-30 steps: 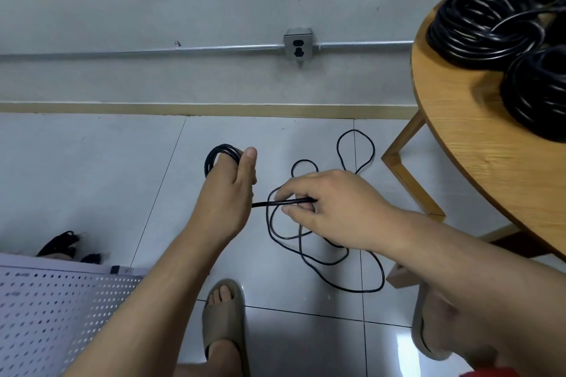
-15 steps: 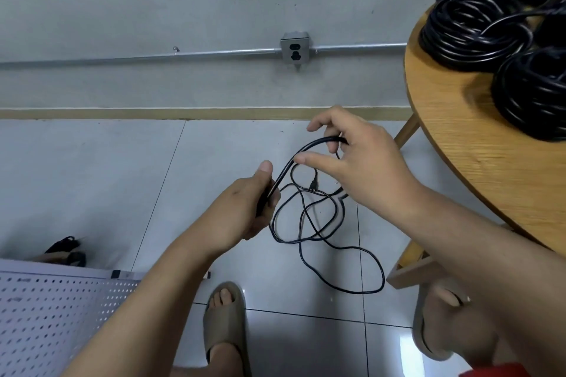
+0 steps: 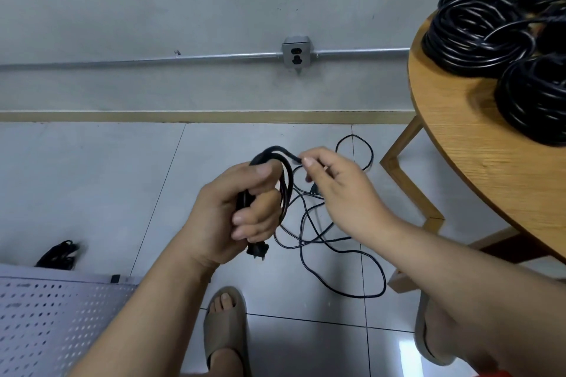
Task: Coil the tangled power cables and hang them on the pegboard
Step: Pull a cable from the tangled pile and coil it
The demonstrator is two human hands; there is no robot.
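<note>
While the left hand (image 3: 242,211) clamps loops of cable (image 3: 285,184) so they hold shape, the right hand (image 3: 340,193) pinches the next stretch to lay another turn; slack trails on the floor (image 3: 92,177)

Table (image 3: 477,162) crowding the right side

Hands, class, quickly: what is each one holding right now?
Left hand: closed round the coiled loops of the black cable.
Right hand: pinching the same cable near the loops' top.
</note>
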